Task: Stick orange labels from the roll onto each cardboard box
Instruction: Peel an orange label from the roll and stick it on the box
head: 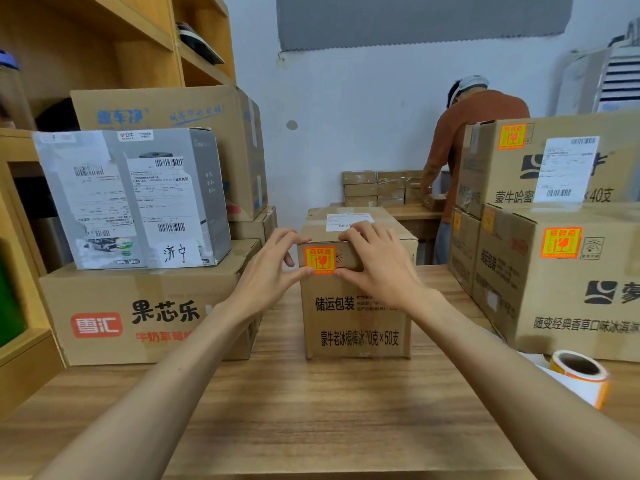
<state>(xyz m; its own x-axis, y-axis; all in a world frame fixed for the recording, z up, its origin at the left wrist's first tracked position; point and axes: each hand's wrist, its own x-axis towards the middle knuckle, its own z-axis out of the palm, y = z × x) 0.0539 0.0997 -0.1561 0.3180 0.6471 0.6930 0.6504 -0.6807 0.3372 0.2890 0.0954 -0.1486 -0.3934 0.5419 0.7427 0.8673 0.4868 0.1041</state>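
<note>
A tall cardboard box stands in the middle of the wooden table. An orange label sits on its front face near the top left corner. My left hand touches the label's left edge with the thumb, fingers curled over the box's top corner. My right hand rests on the top front edge, its thumb at the label's right edge. The label roll lies on the table at the right, apart from both hands.
Two stacked boxes at the right carry orange labels. At the left a wide box bears a grey box, with another carton behind. A person in an orange top works at a far table with small boxes. Shelves stand at the left.
</note>
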